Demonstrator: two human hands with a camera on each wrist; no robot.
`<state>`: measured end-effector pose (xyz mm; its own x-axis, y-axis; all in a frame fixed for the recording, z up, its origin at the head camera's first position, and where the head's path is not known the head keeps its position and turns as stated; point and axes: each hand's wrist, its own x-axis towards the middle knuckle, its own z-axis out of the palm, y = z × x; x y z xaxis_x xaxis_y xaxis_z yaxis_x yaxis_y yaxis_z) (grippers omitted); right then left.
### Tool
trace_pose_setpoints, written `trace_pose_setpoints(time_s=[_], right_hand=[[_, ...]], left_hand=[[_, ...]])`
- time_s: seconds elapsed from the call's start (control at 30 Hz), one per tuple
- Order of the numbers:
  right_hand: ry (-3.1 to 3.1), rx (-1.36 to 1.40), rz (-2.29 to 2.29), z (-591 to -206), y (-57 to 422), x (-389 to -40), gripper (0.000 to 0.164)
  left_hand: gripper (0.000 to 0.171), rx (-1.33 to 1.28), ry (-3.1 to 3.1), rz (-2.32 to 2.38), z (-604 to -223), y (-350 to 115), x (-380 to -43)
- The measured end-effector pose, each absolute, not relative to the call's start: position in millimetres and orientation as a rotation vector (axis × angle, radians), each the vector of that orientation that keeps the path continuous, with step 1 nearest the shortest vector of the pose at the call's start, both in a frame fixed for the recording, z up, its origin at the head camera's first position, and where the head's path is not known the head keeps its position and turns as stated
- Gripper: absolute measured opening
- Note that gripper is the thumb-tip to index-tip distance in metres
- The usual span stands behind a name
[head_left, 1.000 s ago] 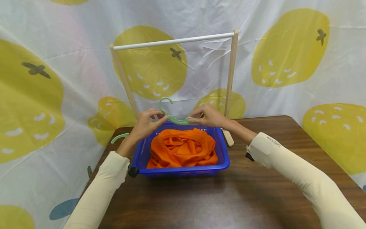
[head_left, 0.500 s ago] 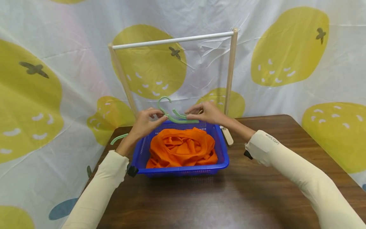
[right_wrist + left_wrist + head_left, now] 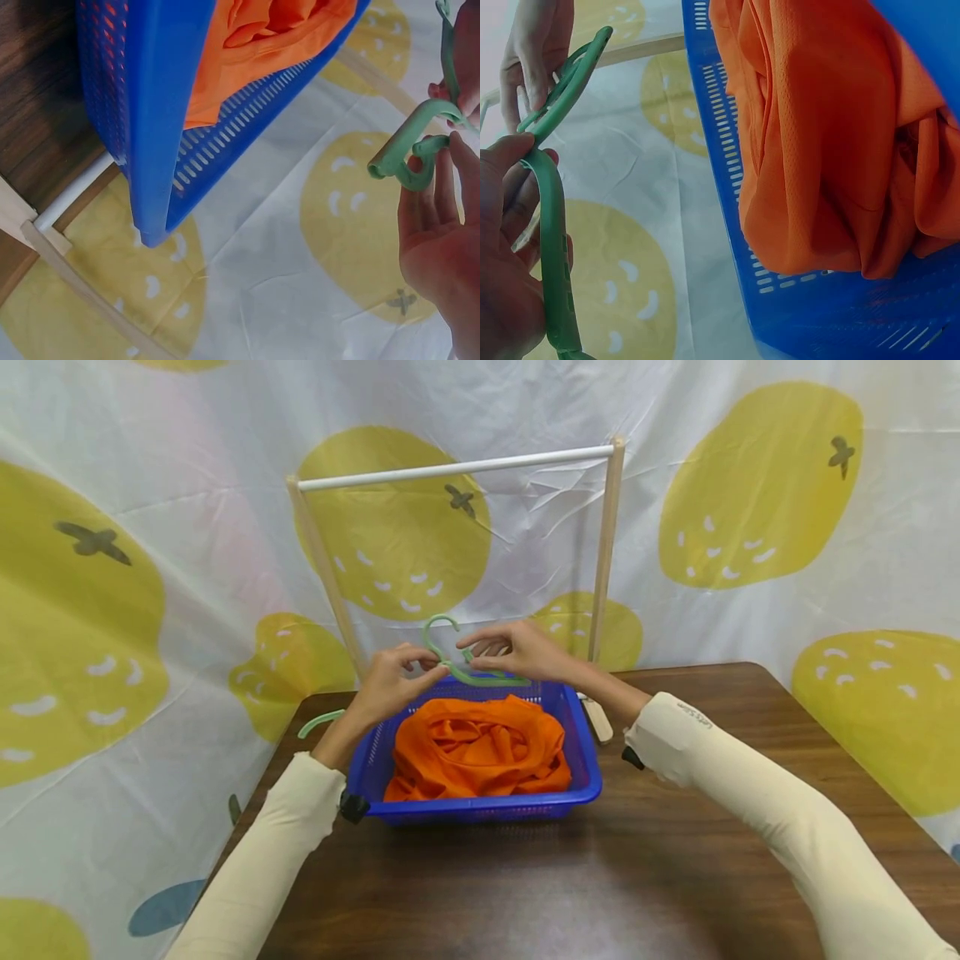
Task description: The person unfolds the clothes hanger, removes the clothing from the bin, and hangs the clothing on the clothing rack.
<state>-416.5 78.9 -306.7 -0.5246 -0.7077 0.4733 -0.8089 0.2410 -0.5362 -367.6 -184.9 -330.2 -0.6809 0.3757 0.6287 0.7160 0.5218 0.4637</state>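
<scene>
A small light green clothes hanger [image 3: 517, 682] is held up over the back rim of the basket, its hook upward. My left hand [image 3: 393, 685] pinches it near the neck between thumb and fingers. My right hand [image 3: 525, 652] has its thumb and fingers on a smaller folding piece of the hanger, close to the hook. In the right wrist view, the hanger's rounded arm end [image 3: 386, 161] points away from the right fingers. Below the hands, a bunched orange cloth garment [image 3: 480, 747] lies in a blue perforated basket [image 3: 480, 810].
Behind the basket stands a wooden rack with a white crossbar [image 3: 457, 468]; its right foot [image 3: 597, 720] shows beside the basket. Another green hanger [image 3: 318, 722] lies at the table's left, partly behind my left forearm. A lemon-patterned curtain [image 3: 720, 618] surrounds the brown table [image 3: 675, 860].
My right hand has moved left along the hanger, toward the hook, with the smaller folding piece swinging up and inward. The left hand keeps its pinch, shifting slightly right.
</scene>
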Motion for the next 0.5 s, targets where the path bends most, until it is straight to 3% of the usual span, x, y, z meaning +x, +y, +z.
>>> trace_pose_setpoints(time_s=[0.5], right_hand=[[-2.293, 1.396, 1.303, -295.9, 91.6, -416.5, 0.029]], left_hand=[[0.013, -0.884, -2.304, -1.047, -330.4, -186.3, -362.8]])
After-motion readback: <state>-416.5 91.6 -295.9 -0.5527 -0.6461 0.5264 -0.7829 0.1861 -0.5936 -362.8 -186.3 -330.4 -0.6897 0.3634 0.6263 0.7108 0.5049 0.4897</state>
